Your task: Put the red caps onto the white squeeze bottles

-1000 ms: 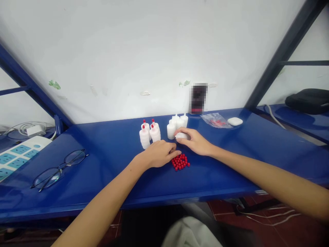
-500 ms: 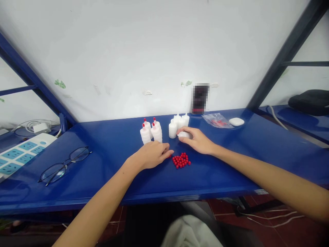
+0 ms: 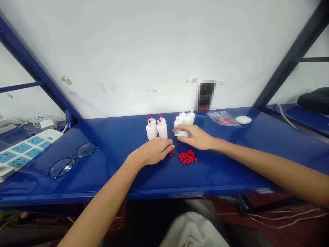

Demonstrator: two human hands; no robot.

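My left hand (image 3: 151,152) rests on the blue table (image 3: 123,171) with its fingertips pinched on a small red cap (image 3: 171,152), just left of a pile of red caps (image 3: 187,157). My right hand (image 3: 196,136) is closed on a small white bottle (image 3: 183,133) lying under its fingers. Behind the right hand stand uncapped white bottles (image 3: 185,118). To their left stand three white bottles with red caps (image 3: 156,127).
Eyeglasses (image 3: 70,160) lie at the left of the table, a power strip (image 3: 24,149) with a charger beyond them. A clear plastic bag (image 3: 223,118) and a white case (image 3: 243,119) sit at the back right. A black bag (image 3: 315,99) lies on the right-hand shelf.
My left hand has drawn left out of the red caps with one cap at its fingertips. My right hand stays on the lying bottle. The view has shifted slightly.
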